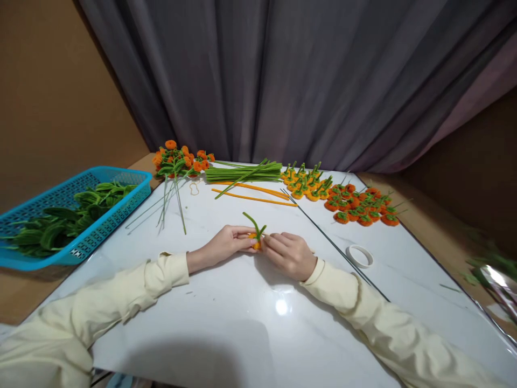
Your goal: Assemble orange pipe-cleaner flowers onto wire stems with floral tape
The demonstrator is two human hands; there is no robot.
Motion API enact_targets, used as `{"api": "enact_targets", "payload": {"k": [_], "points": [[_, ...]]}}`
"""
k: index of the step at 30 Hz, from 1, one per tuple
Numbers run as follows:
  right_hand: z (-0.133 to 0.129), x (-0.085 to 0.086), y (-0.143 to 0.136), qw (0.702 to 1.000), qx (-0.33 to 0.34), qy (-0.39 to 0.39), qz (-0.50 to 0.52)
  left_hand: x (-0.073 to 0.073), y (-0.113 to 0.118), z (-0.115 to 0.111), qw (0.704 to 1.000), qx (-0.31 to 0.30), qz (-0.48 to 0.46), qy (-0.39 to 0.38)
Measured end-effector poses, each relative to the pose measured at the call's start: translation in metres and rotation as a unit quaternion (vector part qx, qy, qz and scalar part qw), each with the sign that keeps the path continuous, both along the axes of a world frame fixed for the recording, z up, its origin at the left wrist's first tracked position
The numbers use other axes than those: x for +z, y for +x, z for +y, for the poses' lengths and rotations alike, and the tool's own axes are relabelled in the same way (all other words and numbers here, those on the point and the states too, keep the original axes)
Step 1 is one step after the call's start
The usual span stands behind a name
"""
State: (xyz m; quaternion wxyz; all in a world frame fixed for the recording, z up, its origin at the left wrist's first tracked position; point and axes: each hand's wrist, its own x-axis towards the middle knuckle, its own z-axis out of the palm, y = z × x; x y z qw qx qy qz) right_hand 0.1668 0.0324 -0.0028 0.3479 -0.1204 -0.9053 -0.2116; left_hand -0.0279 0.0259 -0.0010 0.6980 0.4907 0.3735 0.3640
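Between my two hands, above the middle of the white table, is a small orange pipe-cleaner flower (pixel 256 245) with green pipe-cleaner ends sticking up from it. My left hand (pixel 226 245) grips the flower from the left, thumb and fingers closed on it. From the other side my right hand (pixel 290 254) has its fingers pinched together at the flower's right edge, by the green ends. The fingers hide part of the flower. Just beyond the hands lie loose orange pipe cleaners (pixel 254 199) and a pile of green pipe cleaners (pixel 244 172).
Yellow-orange flower heads (pixel 307 183) and darker orange ones (pixel 361 205) stand at the back right. Stemmed orange flowers (pixel 177 159) lie back left. A blue basket (pixel 117 215) holds green leaves (pixel 76 215). A white tape roll (pixel 359 256) and dark wires (pixel 335 245) lie right.
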Motion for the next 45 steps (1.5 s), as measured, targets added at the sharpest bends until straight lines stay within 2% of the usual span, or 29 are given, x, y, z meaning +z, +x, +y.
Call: {"api": "enact_targets", "payload": {"k": [2, 4, 7, 10, 13, 15, 23, 29, 33, 37, 45], "points": [[0.002, 0.000, 0.002, 0.992, 0.003, -0.106, 0.074, 0.002, 0.000, -0.001, 1.000, -0.003, 0.000, 0.009], [0.002, 0.001, 0.002, 0.963, 0.002, -0.224, 0.152, 0.005, 0.000, -0.002, 1.000, -0.006, 0.002, 0.020], [0.001, 0.001, 0.001, 0.897, -0.014, -0.388, 0.212, 0.005, 0.000, -0.002, 0.999, -0.002, 0.015, 0.048], [0.000, -0.001, -0.003, 0.818, -0.017, -0.538, 0.204, 0.002, 0.001, -0.002, 0.995, 0.018, 0.050, 0.084], [0.001, -0.003, -0.006, 0.757, -0.009, -0.619, 0.207, 0.000, 0.001, -0.002, 0.992, 0.023, 0.062, 0.103], [0.002, -0.004, -0.008, 0.743, -0.001, -0.633, 0.218, -0.001, 0.001, -0.002, 0.992, 0.014, 0.057, 0.108], [0.002, -0.007, -0.010, 0.721, 0.005, -0.652, 0.234, 0.001, 0.001, -0.002, 0.991, 0.007, 0.061, 0.118], [0.004, -0.006, -0.010, 0.664, 0.028, -0.703, 0.252, 0.005, 0.002, -0.004, 0.995, 0.012, 0.037, 0.092], [0.006, -0.005, -0.008, 0.644, 0.042, -0.721, 0.254, 0.004, 0.002, -0.004, 0.997, 0.021, 0.020, 0.069], [0.005, -0.004, -0.008, 0.642, 0.040, -0.722, 0.253, 0.004, 0.002, -0.003, 0.996, 0.024, 0.041, 0.072], [0.002, -0.004, -0.011, 0.665, 0.022, -0.700, 0.259, 0.003, 0.003, -0.002, 0.994, 0.041, 0.061, 0.085]]}}
